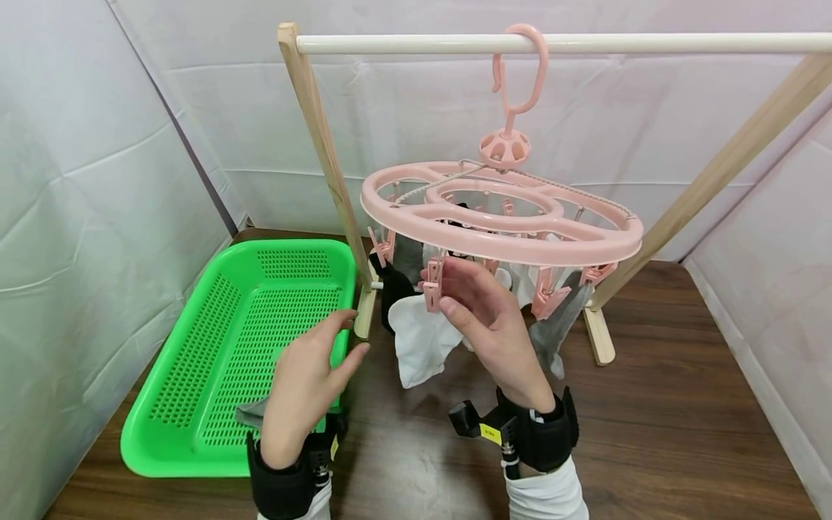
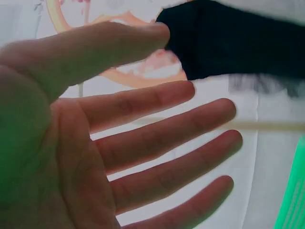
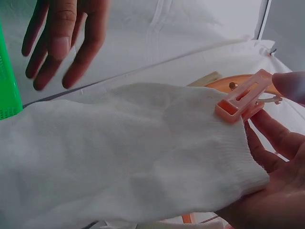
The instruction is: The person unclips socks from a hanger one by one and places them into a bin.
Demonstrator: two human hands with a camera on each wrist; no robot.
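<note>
My right hand (image 1: 487, 318) is at a pink clothespin (image 1: 432, 285) hanging from the rack's front edge, its thumb and fingers on either side, pinching it. That clothespin is clamped on the ribbed cuff of a white sock (image 3: 133, 152), which dangles below. My left hand (image 1: 312, 383) is held in the air beside the green basket, fingers spread and nothing in them. A black sock (image 1: 393, 292) hangs close to its fingertips. The pink oval drying rack (image 1: 500, 249) hangs by its hook and carries several clipped socks, some partly hidden behind my right hand.
A green basket (image 1: 175, 448) stands on the left with a grey cloth (image 1: 250, 413) in it. The white rod (image 1: 403, 45) rests on wooden legs (image 1: 715, 173). A grey sock (image 1: 559, 325) hangs at the right. The brown table (image 1: 689, 419) lies below; white sheets enclose the back and sides.
</note>
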